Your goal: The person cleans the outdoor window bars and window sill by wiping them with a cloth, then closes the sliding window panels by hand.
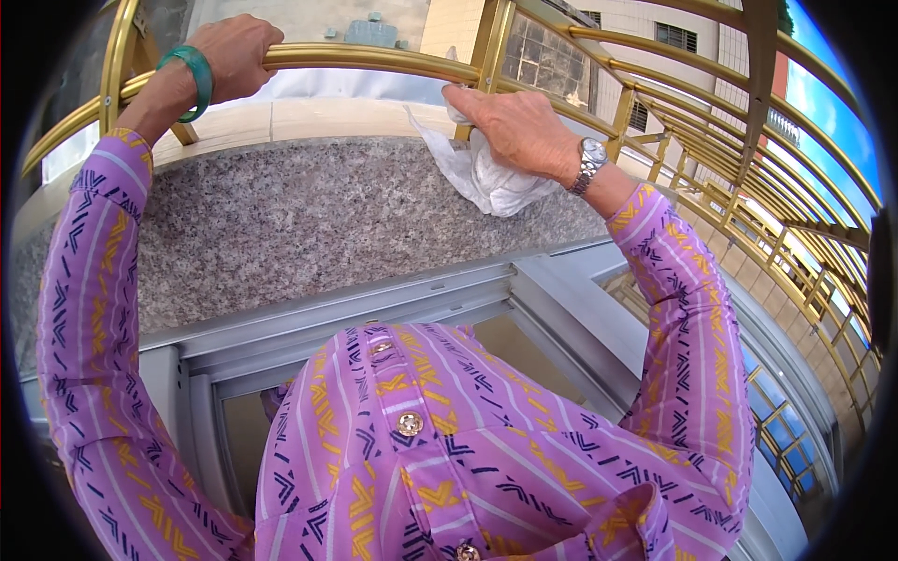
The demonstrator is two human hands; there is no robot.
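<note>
My left hand point(235, 59), with a green bangle point(193, 80) at the wrist, grips a gold-coloured metal rail point(365, 57) at the upper left. Beside an upright post point(493, 49) of the same railing, my right hand point(515, 130) holds a crumpled white cloth point(501, 182). The cloth hangs down from under the palm over the stone sill, and a bit of it shows at the thumb by the post. A metal-band wristwatch point(591, 158) is on my right wrist.
A speckled granite sill point(302, 224) lies below the rail, bordered by a grey metal window frame point(337, 336). Gold bars point(701, 119) form a cage along the right. Beyond it are a building wall point(638, 14) and a drop to the ground outside.
</note>
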